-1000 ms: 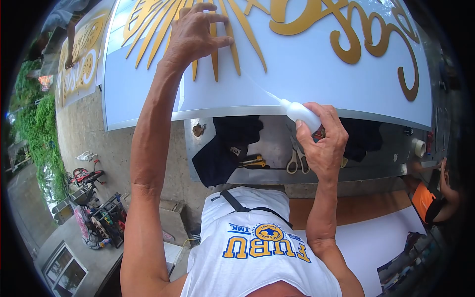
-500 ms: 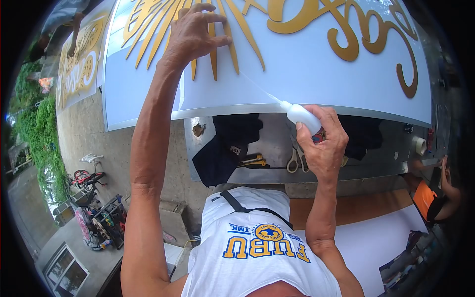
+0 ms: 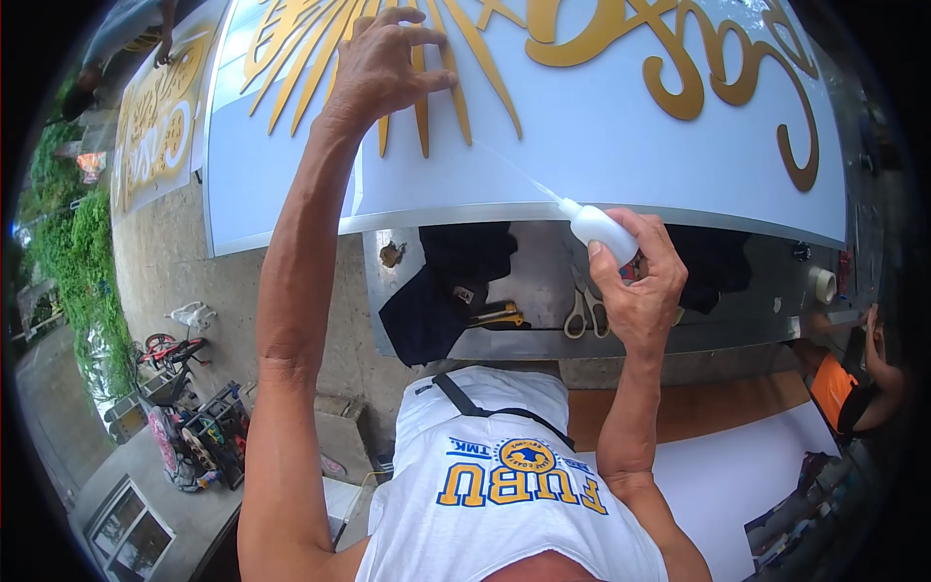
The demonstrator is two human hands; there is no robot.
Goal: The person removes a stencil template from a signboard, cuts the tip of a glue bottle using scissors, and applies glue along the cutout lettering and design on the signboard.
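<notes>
A white panel (image 3: 582, 165) with a metal edge spans the top of the view. On it lie gold script letters (image 3: 676, 87) and a gold sunburst (image 3: 499, 87) with long pointed rays. My left hand (image 3: 393, 63) rests over the rays, its fingers spread and bent, with nothing seen in its grasp. Near the panel's front edge, my right hand (image 3: 640, 281) is closed around a small white squeeze bottle (image 3: 603, 235). The bottle's thin clear nozzle points up and left, its fine tip near the end of a ray.
Below the panel, a metal table (image 3: 533, 281) bears dark cloth (image 3: 427, 310), scissors (image 3: 585, 312), a yellow cutter (image 3: 499, 314) and a tape roll (image 3: 822, 284). People are at the right (image 3: 853, 388) and upper left (image 3: 131, 29). A bicycle (image 3: 170, 351) stands left.
The bottle and my right hand have shifted slightly right and down. My left hand stays almost in place. The person at the upper left has moved an arm.
</notes>
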